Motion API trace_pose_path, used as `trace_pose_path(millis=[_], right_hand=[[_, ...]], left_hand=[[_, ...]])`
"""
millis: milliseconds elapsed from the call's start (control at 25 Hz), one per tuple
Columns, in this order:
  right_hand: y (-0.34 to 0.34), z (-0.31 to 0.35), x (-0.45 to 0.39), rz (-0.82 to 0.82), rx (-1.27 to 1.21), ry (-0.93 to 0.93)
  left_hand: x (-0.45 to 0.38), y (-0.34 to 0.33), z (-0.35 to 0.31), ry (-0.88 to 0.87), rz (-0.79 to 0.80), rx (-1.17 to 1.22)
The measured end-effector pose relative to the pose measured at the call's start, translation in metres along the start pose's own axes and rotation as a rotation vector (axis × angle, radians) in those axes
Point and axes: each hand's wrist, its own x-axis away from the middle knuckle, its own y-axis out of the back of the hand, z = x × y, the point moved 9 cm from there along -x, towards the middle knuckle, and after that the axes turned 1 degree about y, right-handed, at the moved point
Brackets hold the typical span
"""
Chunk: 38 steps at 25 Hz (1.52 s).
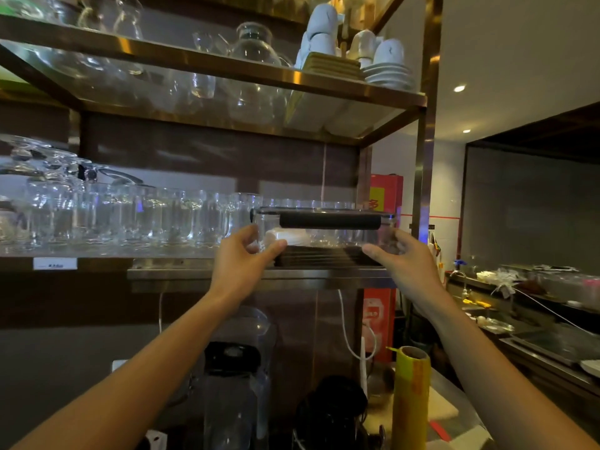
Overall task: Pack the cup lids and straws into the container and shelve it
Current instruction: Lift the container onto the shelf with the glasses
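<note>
Container [324, 233] sits lidded at the front edge of the lower shelf [259, 274], on a dark ribbed mat, long axis left-right across the view. White items show through the clear wall at its left end, probably the lids; straws can't be made out.

Left hand [242, 258] is at the left end, fingers curled round that corner, thumb against the front. Right hand [401, 259] mirrors it at the right end, thumb along the lower front edge, fingers round the side. Two-handed grip, one hand per short end, both equally near. Contact looks light; can't tell if it's bearing weight or letting go.

Judgement: shelving step, near done. Any remaining push goes straight back, away from the person, toward the row of glasses [130, 219] just behind and to the left, so little room.

Below: counter with a yellow film roll [410, 397] and a blender jug [238, 368]. Upper shelf holds glassware and white cups [373, 50].
</note>
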Motion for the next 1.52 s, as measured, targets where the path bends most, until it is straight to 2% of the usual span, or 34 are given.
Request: trace_pose_path(millis=[200, 400, 560, 760, 1360, 1520], right_hand=[[-0.003, -0.025, -0.015, 0.007, -0.028, -0.027], [-0.004, -0.038, -0.032, 0.069, 0.015, -0.02], [-0.003, -0.056, -0.045, 0.131, 0.065, -0.048], [0.002, -0.066, -0.051, 0.023, 0.062, -0.059], [0.001, -0.077, -0.062, -0.078, 0.23, -0.113], [0.0, -0.075, -0.061, -0.092, 0.255, -0.103]], left_hand=[[-0.018, -0.014, 0.013, -0.002, -0.02, -0.052], [-0.033, -0.03, 0.022, 0.013, 0.093, -0.15], [-0.042, -0.03, 0.023, 0.008, 0.06, -0.311], [-0.049, -0.035, 0.021, 0.001, 0.032, -0.411], [-0.052, -0.039, 0.023, -0.02, -0.001, -0.567], [-0.052, -0.039, 0.026, -0.021, 0.043, -0.518]])
